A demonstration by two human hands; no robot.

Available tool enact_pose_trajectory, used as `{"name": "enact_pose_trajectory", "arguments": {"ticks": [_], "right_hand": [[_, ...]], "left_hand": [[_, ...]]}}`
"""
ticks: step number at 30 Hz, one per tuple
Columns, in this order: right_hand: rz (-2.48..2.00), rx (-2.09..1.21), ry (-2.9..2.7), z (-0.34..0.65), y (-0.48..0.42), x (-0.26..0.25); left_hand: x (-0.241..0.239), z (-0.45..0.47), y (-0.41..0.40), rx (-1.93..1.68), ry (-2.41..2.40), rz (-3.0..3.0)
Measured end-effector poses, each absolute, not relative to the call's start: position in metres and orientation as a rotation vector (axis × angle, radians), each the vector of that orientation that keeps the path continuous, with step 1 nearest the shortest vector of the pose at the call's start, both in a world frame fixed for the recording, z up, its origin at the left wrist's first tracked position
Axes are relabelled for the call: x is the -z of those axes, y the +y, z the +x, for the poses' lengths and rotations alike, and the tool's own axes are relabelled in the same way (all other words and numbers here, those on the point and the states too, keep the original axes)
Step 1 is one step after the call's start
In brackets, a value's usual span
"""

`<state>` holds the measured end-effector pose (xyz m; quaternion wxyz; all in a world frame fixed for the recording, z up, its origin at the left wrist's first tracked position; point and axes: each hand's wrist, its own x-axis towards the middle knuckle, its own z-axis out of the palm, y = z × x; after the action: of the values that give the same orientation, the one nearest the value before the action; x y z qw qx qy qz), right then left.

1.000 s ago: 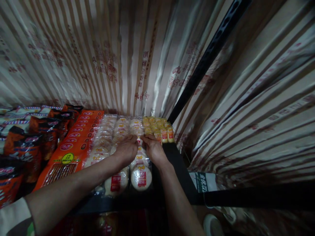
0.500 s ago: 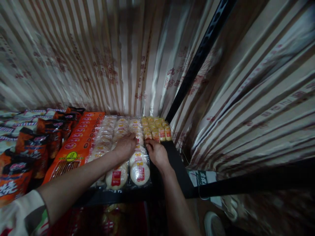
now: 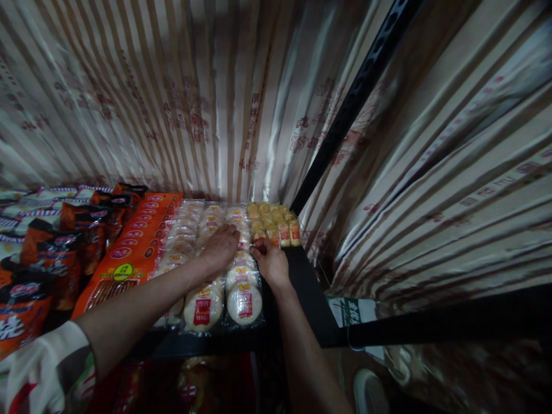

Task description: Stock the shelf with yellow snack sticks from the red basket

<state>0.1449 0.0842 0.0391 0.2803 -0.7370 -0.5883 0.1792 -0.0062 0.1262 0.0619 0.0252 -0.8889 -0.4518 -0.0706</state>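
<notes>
Several overlapping rows of flat round cakes (image 3: 244, 302) in clear wrappers with red labels lie on a black shelf (image 3: 304, 287). My left hand (image 3: 222, 246) reaches over the middle row, its fingers curled closed against the left side of the rightmost row. On the other side of that row, my right hand (image 3: 271, 261) has thumb and fingers pinched together at the wrapper edge. Both hands touch the wrapped cakes about midway along the row; the fingertips are partly hidden. Small yellow packets (image 3: 271, 218) stand in rows just beyond my right hand.
Orange flat packs (image 3: 125, 253) lie left of the cakes, then orange-and-black bags (image 3: 54, 253) and white packets (image 3: 30, 210). A black upright post (image 3: 340, 123) rises at the shelf's back right corner. A pleated curtain (image 3: 224, 115) hangs behind. Below right, a shoe (image 3: 368, 391) shows.
My right hand has shifted slightly left and its fingers have come closer to the cake row. The left hand stays nearly in place along the same row.
</notes>
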Motion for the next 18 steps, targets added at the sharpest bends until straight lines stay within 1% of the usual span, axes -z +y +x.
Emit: {"name": "enact_pose_trajectory", "arguments": {"ticks": [6, 10, 13, 18], "right_hand": [[-1.892, -0.409, -1.561, 0.14, 0.087, -0.037], [-1.867, -0.364, -1.583, 0.136, 0.088, -0.033], [-1.85, -0.373, -1.576, 0.136, 0.089, -0.031], [-1.806, -0.416, -1.532, 0.137, 0.091, -0.027]], "left_hand": [[-0.067, -0.012, 0.124, 0.369, -1.471, -2.708], [-0.071, -0.013, 0.094, 0.497, -1.383, -2.682], [-0.058, -0.009, 0.053, 0.543, -1.278, -2.688], [-0.016, -0.006, -0.006, 0.631, -1.12, -2.611]]}}
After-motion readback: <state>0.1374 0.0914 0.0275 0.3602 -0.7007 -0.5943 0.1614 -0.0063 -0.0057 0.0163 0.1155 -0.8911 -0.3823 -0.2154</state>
